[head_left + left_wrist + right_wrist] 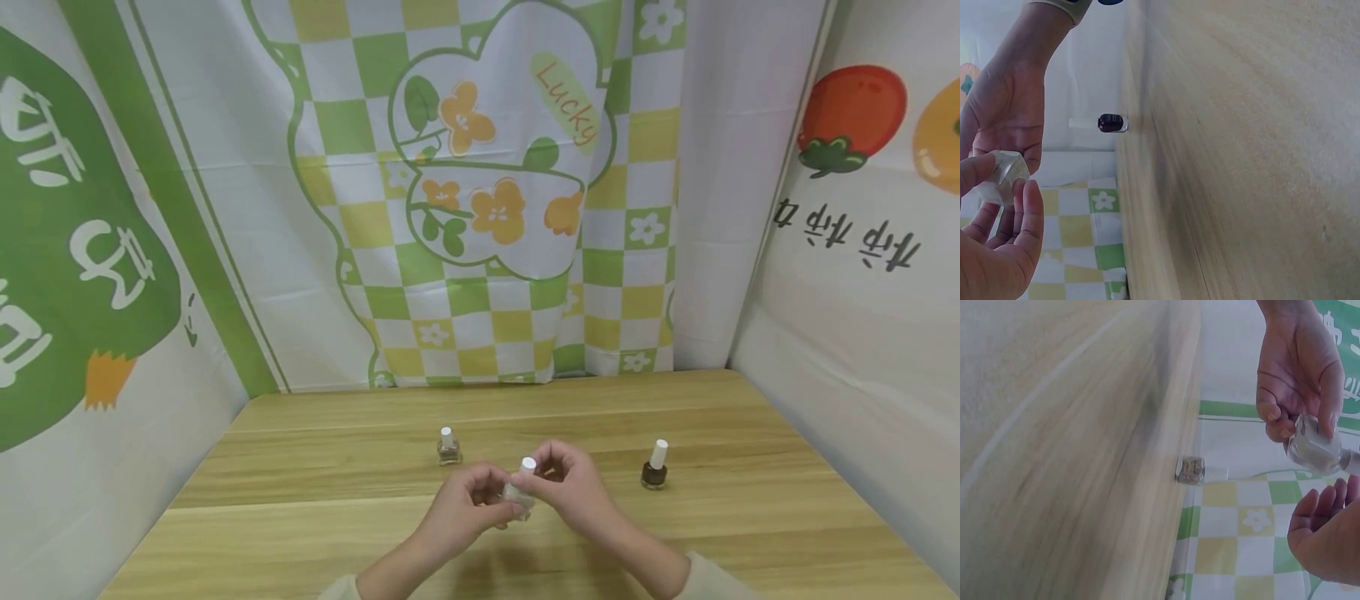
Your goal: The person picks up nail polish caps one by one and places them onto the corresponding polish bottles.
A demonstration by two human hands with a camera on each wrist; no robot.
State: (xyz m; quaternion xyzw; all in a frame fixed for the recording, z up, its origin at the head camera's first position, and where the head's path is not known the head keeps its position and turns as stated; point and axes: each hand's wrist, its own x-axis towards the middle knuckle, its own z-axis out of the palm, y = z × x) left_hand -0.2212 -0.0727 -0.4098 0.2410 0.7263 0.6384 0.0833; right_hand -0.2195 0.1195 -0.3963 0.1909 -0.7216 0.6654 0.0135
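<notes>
Over the front middle of the table, both hands are on a clear glass nail polish bottle (517, 497) with pale contents and a white cap (528, 464). My left hand (467, 505) grips the glass body between thumb and fingers, which the right wrist view shows on the bottle (1315, 447). From the other side, my right hand (576, 485) pinches around the cap with thumb and curled fingers. In the left wrist view the bottle (1005, 177) hangs between the two hands, its cap hidden. It is held above the tabletop, slightly tilted.
A glittery nail polish bottle (448, 450) with a white cap stands behind and left of the hands. To the right stands a dark nail polish bottle (655, 473), also white-capped. Printed cloth (480, 317) hangs behind the wooden table (315, 467), and printed sheets enclose both sides.
</notes>
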